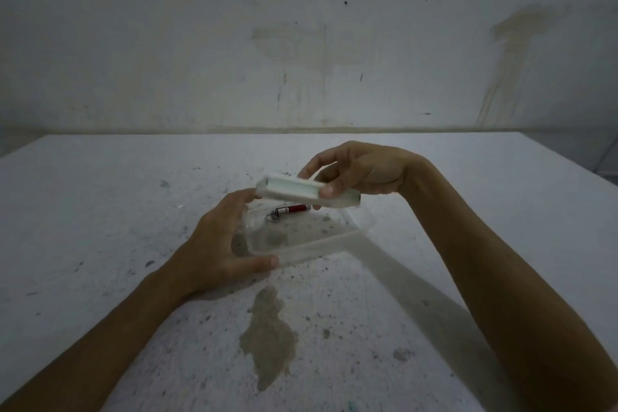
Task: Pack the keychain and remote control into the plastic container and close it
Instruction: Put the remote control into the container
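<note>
Clear plastic is what I am working around: the plastic container (301,237) sits open on the table (100,211), its near rim running across in front of me and its walls faint against the speckled surface. Inside it, toward the far side, I see the keychain (291,212), a small dark red cylinder lying flat with a metal ring at its left end. Just above the far edge of the container, my right hand (361,174) grips the remote control (301,192), a pale white bar held almost level and slightly blurred, thumb pressed on the near face and fingers curled over the far side. The remote is off the table and not yet inside. My left hand (220,244) is clasped on the container's left wall, thumb along the near corner and fingers reaching up the far corner, close to the remote's left end; whether they touch it I cannot tell. On the table nearer to me lies a brownish stain (267,334), and beyond the table stands a marked grey wall (301,43).
</note>
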